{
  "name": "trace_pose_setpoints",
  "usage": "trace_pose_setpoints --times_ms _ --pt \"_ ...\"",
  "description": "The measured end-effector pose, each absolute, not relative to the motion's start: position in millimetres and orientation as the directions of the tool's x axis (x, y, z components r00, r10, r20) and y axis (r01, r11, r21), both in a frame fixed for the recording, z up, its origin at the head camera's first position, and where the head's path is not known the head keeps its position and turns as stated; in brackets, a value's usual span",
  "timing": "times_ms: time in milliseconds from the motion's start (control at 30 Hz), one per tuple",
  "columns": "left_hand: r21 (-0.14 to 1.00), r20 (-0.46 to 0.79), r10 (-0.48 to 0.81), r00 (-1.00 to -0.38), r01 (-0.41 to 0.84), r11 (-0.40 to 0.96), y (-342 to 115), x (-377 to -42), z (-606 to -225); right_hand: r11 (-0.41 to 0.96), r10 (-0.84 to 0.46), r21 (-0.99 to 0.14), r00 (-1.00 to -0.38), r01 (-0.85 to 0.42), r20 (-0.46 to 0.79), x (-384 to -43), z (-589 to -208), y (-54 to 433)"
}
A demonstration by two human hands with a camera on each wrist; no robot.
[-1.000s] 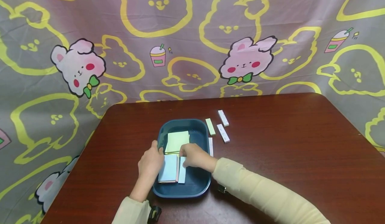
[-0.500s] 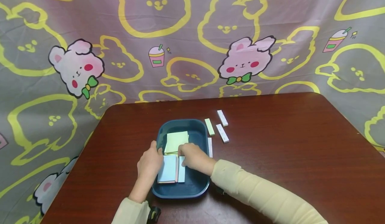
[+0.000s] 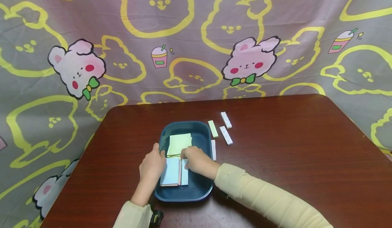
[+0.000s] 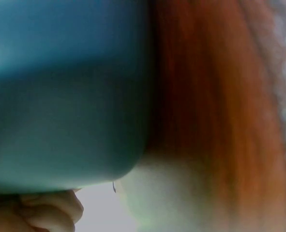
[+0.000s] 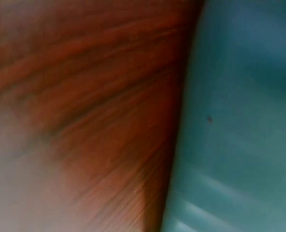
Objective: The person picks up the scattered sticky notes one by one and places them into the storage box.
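Note:
A dark blue plastic tray (image 3: 199, 191) stands on the table. My left hand (image 3: 152, 165) grips its left rim, and curled fingers (image 4: 53, 212) show beside the tray wall in the left wrist view. Inside the tray, my right hand (image 3: 197, 160) pinches a narrow light blue sticky note pad (image 3: 184, 177), partly hidden by the fingers. Just left of that strip lies a stack of square sticky notes (image 3: 170, 172), light blue on top with pink edges below. Behind it lie pale green square notes (image 3: 179, 143). The right wrist view shows only blurred tray wall and table.
Right of the tray lie a narrow green pad (image 3: 213, 129) and two narrow white pads, one farther back (image 3: 226, 119) and one nearer (image 3: 226, 135). Another pale strip (image 3: 213, 149) lies against the tray's right side. A patterned curtain (image 3: 190, 34) hangs behind the brown table (image 3: 291, 146).
The narrow blue pad has shifted very slightly toward the square stack, with my right hand still on it. My left hand keeps its hold on the rim.

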State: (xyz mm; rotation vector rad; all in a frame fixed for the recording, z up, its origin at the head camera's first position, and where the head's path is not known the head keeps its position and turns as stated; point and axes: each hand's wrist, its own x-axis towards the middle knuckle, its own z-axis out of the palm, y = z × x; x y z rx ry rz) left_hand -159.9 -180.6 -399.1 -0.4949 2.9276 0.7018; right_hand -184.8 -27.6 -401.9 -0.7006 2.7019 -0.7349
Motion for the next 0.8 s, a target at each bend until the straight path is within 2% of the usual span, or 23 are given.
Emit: trace_pose_setpoints --times_ms 267,800 --pt "0.423 -0.158 -0.289 -0.944 -0.329 0.844 -181.0 -159.9 -399.8 0.749 -0.522 -0.513 -0.850 -0.419 -0.068 -183.2 -402.5 -26.9" --pt "0.430 -0.158 -0.288 -0.944 -0.329 0.841 -180.6 -159.9 -398.3 0.757 -0.493 -0.533 -0.866 -0.379 -0.084 -181.3 -398.5 -26.9"
